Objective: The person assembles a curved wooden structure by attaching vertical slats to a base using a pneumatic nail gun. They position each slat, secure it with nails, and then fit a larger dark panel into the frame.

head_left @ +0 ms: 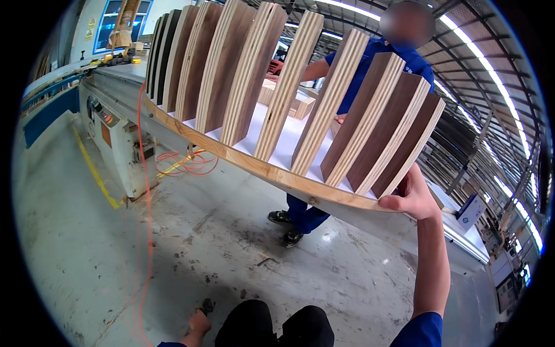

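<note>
Several upright plywood slats [283, 87] with dark brown faces stand in a row on a white surface edged with a pale wooden strip [248, 163]. At the right end, my right hand [413, 194] is closed around the base of the last slat [411, 144]. Its thumb lies by the wooden strip, and its fingers are partly hidden behind the slat. Low at the left, away from the slats, my left hand [199, 325] is closed on a small dark tool [208, 305]. The tool's kind is too small to make out.
A person in blue [361, 75] stands across the table, one hand near wooden blocks [302, 106]. An orange hose [148, 231] hangs at the left and coils on the floor [231, 231]. A grey machine [113, 144] with buttons stands at far left.
</note>
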Tool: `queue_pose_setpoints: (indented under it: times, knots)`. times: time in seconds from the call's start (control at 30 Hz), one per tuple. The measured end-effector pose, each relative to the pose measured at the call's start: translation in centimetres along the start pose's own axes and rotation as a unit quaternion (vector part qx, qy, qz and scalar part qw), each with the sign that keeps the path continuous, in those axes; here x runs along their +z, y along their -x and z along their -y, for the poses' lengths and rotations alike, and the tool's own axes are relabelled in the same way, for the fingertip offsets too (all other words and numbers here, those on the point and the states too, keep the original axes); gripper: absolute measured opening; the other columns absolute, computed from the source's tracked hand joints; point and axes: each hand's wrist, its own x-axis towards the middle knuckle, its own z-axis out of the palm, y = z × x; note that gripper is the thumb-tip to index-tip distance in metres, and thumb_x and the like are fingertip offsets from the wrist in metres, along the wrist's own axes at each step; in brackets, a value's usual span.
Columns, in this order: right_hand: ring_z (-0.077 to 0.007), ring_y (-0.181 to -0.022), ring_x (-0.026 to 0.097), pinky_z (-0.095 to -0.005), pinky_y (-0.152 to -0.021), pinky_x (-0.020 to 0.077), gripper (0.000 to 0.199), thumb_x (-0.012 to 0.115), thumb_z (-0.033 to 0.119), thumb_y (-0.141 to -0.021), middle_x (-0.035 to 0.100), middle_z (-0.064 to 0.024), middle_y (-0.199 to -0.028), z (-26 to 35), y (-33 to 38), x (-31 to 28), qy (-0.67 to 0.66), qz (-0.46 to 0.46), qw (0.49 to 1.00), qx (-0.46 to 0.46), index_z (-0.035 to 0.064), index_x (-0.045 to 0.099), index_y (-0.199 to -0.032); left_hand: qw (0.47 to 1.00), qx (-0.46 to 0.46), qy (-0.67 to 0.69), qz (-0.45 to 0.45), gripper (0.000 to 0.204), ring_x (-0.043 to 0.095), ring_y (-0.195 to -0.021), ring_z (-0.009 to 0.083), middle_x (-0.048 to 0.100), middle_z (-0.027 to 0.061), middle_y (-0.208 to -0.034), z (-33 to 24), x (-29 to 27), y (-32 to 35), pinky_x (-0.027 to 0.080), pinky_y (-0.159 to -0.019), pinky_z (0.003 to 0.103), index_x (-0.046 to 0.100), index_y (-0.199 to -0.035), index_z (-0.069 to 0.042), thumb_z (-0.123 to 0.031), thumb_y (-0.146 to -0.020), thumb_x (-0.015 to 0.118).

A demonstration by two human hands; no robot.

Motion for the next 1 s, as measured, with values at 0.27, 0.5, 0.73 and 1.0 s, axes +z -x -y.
queue_pose_setpoints:
  times: [0.27, 0.5, 0.73, 1.0]
  knots:
    - [-0.0142, -0.102, 0.059, -0.0303, -0.089, 0.0478, 0.064, 0.080, 0.040, -0.078, 0.068, -0.0082, -0.111, -0.5, 0.1, -0.9, 0.032, -0.013, 0.999, -0.040, -0.0061, 0.066, -0.119, 0.999, 0.037, -0.014, 0.025, 0.053, 0.064, -0.112, 0.0427, 0.064, 0.0281, -0.122, -0.5, 4.6, -2.9, 0.053, -0.094, 0.052, 0.054, -0.133, 0.005, -0.021, -0.088, 0.063]
    - [-0.0161, -0.085, 0.059, -0.0323, -0.082, 0.0463, 0.068, 0.040, 0.054, -0.106, 0.068, -0.0097, -0.092, -2.5, -0.8, -0.5, -0.054, -0.142, 0.986, -0.070, -0.0084, 0.068, -0.101, 0.936, 0.346, 0.067, -0.014, 0.049, 0.068, -0.105, 0.0451, 0.069, 0.0279, -0.116, -5.9, 7.8, -3.6, 0.054, -0.090, 0.053, 0.057, -0.133, 0.004, -0.019, -0.091, 0.059]
    - [-0.0117, -0.071, 0.058, -0.0268, -0.065, 0.0439, 0.062, 0.046, 0.049, -0.105, 0.069, -0.0092, -0.079, -2.3, -1.1, -1.2, -0.099, -0.266, 0.958, -0.042, -0.0043, 0.072, -0.087, 0.730, 0.519, 0.307, -0.323, 0.043, 0.056, -0.108, 0.0361, 0.049, 0.0195, -0.120, -28.1, -20.6, 10.6, 0.046, -0.094, 0.045, 0.049, -0.129, 0.004, 0.002, -0.089, 0.063]
    - [-0.0226, -0.084, 0.069, -0.0323, -0.080, 0.0535, 0.032, 0.070, 0.025, -0.088, 0.074, -0.0171, -0.090, -1.5, -1.5, -2.6, 0.191, -0.240, 0.952, -0.021, -0.0037, 0.076, -0.101, 0.320, 0.701, 0.185, -0.610, 0.033, 0.050, -0.112, 0.0323, 0.051, 0.0132, -0.116, -38.5, -36.6, 27.5, 0.043, -0.098, 0.047, 0.060, -0.118, 0.000, -0.007, -0.087, 0.064]
